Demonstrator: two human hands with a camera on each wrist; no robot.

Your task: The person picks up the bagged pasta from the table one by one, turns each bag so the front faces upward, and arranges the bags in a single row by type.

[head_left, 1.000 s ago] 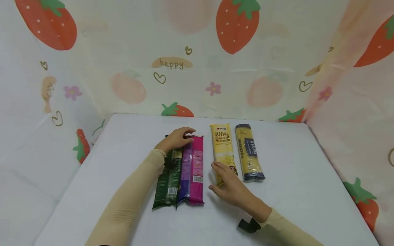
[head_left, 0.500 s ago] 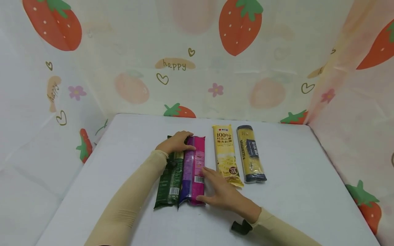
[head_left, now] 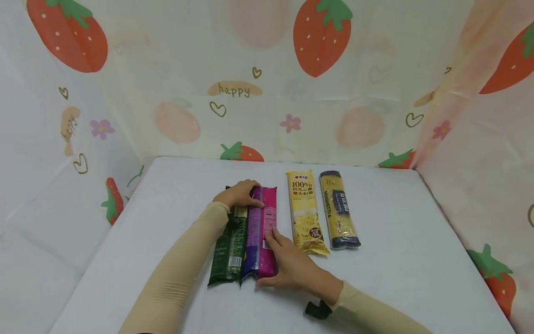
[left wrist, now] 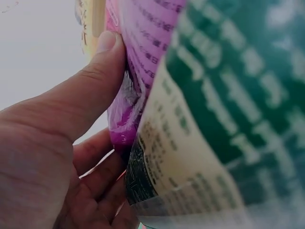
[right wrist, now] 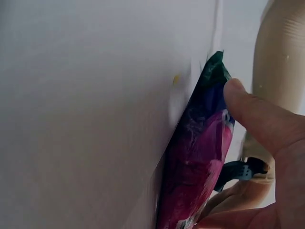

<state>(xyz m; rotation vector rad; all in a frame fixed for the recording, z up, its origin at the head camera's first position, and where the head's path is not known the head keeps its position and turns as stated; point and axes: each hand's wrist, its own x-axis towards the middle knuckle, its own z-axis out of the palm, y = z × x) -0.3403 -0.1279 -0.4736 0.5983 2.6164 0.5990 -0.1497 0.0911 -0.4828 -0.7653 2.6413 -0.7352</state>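
Note:
Two long pasta packets lie side by side on the white table: a green one [head_left: 227, 255] and a purple-and-pink one [head_left: 254, 239]. At their far end, my left hand [head_left: 240, 194] pinches the purple-and-pink packet. In the left wrist view its thumb [left wrist: 93, 78] presses the purple film, with the fingers behind the packet's end. My right hand [head_left: 294, 266] is spread at the near right side of that packet, fingertips on its pink face and thumb by its near end. The right wrist view shows this thumb [right wrist: 252, 107] touching the dark blue corner.
Right of my hands lie a yellow pasta packet [head_left: 306, 213] and a spaghetti packet [head_left: 333, 204] with dark blue ends. A strawberry-print cloth [head_left: 267, 106] walls the table at the back and sides.
My right hand has moved left from over the yellow packet to the purple-and-pink packet's near end. My left hand's thumb has come down onto the packet's far end. The packets lie as before.

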